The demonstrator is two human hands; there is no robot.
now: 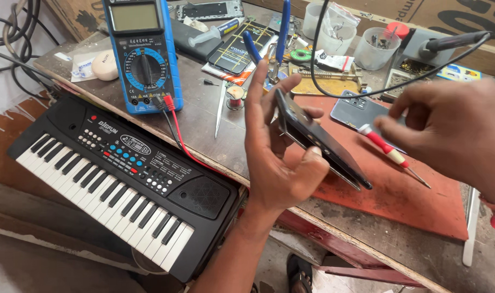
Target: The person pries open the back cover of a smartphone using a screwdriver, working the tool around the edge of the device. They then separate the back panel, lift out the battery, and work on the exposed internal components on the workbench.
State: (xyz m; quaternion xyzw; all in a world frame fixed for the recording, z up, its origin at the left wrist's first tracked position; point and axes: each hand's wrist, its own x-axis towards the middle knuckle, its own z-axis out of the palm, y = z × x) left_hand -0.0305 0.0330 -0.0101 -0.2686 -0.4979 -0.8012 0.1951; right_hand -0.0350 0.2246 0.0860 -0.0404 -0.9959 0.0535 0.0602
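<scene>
Apparently mid-disassembly: left hand [277, 157] grips the dark phone [320, 142] on edge above the tabletop [215, 135], its back seemingly partly lifted; right hand [453, 133] pinches a red-and-white screwdriver [391, 153] beside it

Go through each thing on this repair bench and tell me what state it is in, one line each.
left hand: gripping the phone, fingers around its edges
phone: held tilted, edge-on above the bench
right hand: holding the screwdriver, blurred
screwdriver: tip pointing down-right, off the phone
multimeter: propped up, leads plugged in
keyboard: resting against the bench, untouched
</scene>
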